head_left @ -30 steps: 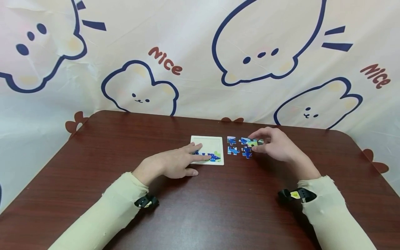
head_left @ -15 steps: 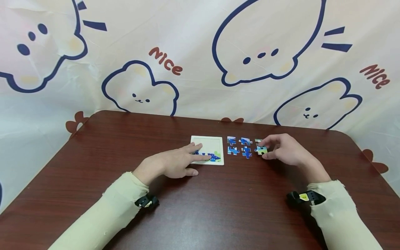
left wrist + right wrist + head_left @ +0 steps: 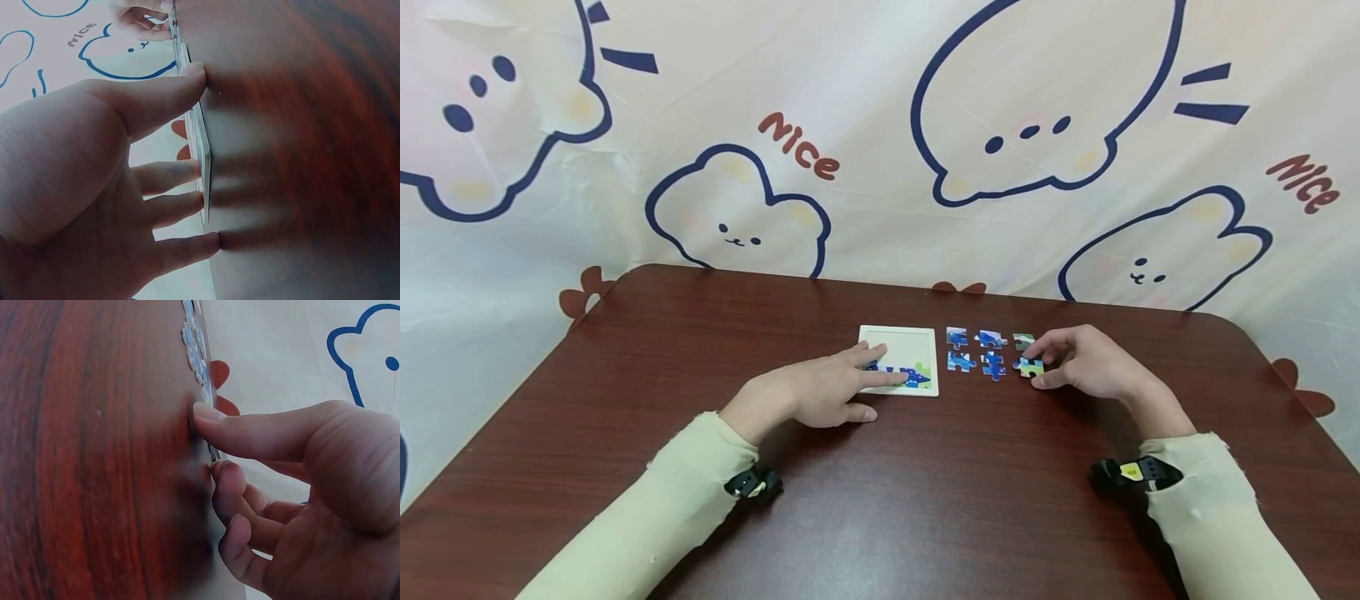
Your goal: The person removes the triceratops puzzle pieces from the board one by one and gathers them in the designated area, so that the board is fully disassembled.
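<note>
The white puzzle tray (image 3: pixel 898 337) lies flat with joined blue and green pieces along its near side. My left hand (image 3: pixel 820 390) rests on it with spread, fairly straight fingers; in the left wrist view the hand (image 3: pixel 100 181) has its fingertips at the tray's edge (image 3: pixel 205 162) and on the table. Right of the tray, my right hand (image 3: pixel 1093 367) pinches a green and blue piece (image 3: pixel 1032 367) at the table surface. In the right wrist view that hand (image 3: pixel 300 481) has thumb and forefinger low at the table, the piece mostly hidden.
Beside the tray lie loose pieces in two rows: two blue ones at left (image 3: pixel 957 337) (image 3: pixel 960 362), two in the middle (image 3: pixel 992 339) (image 3: pixel 993 365), and a greenish one (image 3: pixel 1023 341) at the back right. A patterned curtain (image 3: pixel 865 233) hangs behind the brown table (image 3: pixel 925 500).
My right hand has carried the green and blue piece from over the middle pieces to the right, down into the near row. My left hand stays on the tray.
</note>
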Tool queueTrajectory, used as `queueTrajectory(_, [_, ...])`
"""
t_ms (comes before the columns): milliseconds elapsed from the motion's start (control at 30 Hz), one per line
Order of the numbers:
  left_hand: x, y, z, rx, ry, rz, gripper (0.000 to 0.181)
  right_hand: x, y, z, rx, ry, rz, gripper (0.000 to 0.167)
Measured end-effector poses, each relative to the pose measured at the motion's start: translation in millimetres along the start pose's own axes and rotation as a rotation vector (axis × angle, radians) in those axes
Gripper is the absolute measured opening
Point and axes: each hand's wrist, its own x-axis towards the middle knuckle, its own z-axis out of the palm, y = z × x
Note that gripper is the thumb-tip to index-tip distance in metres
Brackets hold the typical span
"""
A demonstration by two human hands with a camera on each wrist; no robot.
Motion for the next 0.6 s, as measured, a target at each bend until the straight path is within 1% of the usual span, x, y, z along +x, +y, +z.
queueTrajectory(367, [0.1, 0.0, -0.1, 0.001, 0.002, 0.002, 0.061, 1.3, 0.8, 1.8, -0.002, -0.002, 0.010, 0.037])
queueTrajectory(600, [-0.1, 0.4, -0.3, -0.002, -0.007, -0.011, 0.062, 1.6, 1.1, 1.8, 0.009, -0.006, 0.014, 0.038])
